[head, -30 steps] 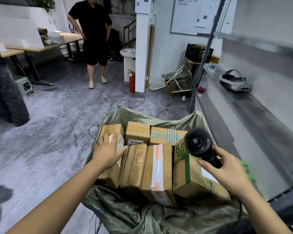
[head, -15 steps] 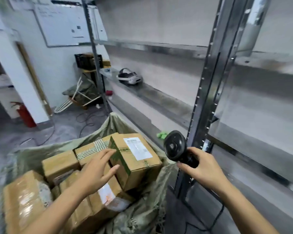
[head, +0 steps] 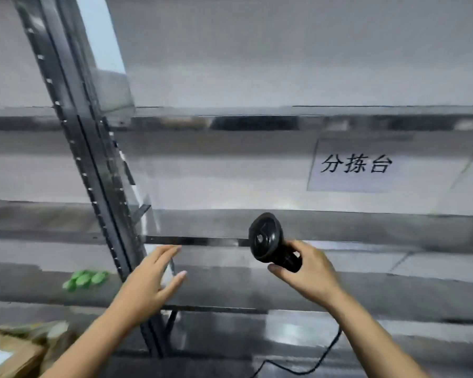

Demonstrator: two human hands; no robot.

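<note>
My right hand is in the lower middle of the frame, a bit to the right. Its fingers wrap round the handle of a black scanner. The scanner's round head pokes up to the left of my fist. I think it is hard plastic, light and a bit smooth, so it will not bend or squash. The handle is the best place to hold it, not the round head. A thin black cord hangs from the handle toward the bottom of the frame. It looks floppy, and I think it could catch on something if I swing far.

My left hand is left of the scanner and apart from it. It holds nothing, and its fingers are loose and spread.

Behind my hands is a metal shelf with a dark post leaning toward the upper left. A white sign with black writing is at the right. Something green lies at the left, too blurry to name. A brown box peeks in at the lower left corner.
</note>
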